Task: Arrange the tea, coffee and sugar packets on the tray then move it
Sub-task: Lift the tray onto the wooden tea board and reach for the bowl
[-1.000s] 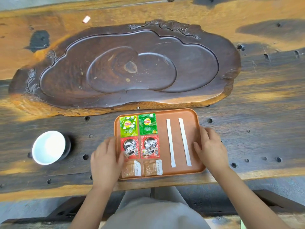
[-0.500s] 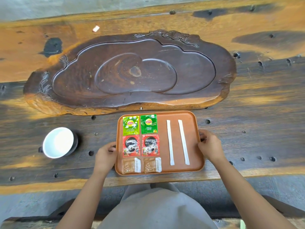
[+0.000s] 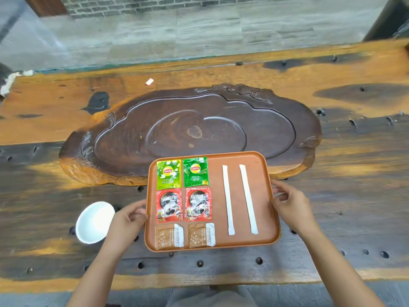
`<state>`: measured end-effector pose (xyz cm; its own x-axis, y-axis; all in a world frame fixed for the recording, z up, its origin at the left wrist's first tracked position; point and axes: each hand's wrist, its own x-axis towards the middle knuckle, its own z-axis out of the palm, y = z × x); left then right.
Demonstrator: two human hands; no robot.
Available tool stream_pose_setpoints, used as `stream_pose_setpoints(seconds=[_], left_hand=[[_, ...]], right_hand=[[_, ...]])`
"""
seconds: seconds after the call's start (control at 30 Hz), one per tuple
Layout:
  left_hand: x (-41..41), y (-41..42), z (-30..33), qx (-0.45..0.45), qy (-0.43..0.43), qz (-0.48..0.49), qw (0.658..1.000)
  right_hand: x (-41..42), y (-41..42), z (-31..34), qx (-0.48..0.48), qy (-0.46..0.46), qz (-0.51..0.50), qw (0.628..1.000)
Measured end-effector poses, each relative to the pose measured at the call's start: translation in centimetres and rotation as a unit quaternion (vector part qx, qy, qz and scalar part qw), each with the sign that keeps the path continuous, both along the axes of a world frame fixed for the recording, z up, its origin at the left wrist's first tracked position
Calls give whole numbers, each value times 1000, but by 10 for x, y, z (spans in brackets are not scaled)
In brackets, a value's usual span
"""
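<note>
An orange-brown tray is held above the table, its far edge over the carved slab. My left hand grips its left rim and my right hand grips its right rim. On the tray lie two green tea packets, two red coffee packets below them, and two brown sugar packets at the near edge. Two long white stick packets lie side by side in the right half.
A big dark carved wooden tea slab lies on the wooden table beyond the tray. A white bowl stands just left of my left hand. A small white scrap lies at the far side.
Both hands closed on the tray's side rims and the tray has risen and moved away from me, toward the slab. The view has tilted up, showing the wall behind the table.
</note>
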<state>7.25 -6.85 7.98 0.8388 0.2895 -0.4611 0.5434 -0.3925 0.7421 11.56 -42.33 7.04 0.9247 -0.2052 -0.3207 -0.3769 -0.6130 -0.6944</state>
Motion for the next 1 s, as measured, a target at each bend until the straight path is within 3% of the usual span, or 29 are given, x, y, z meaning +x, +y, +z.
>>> stream_pose_setpoints(seconds=[0.3,0.57,1.0], left_hand=[[114,42,14,-37,-68,-12,997],[214,67,-7,-33,-72,-18,997],[251,70,-67,16,-25,-40,999]], right_hand=[[112,37,19,-22,-44,25,998],[202,72,0,-21,-43,6,999],[227,80,-34,-69,-24,-7,997]])
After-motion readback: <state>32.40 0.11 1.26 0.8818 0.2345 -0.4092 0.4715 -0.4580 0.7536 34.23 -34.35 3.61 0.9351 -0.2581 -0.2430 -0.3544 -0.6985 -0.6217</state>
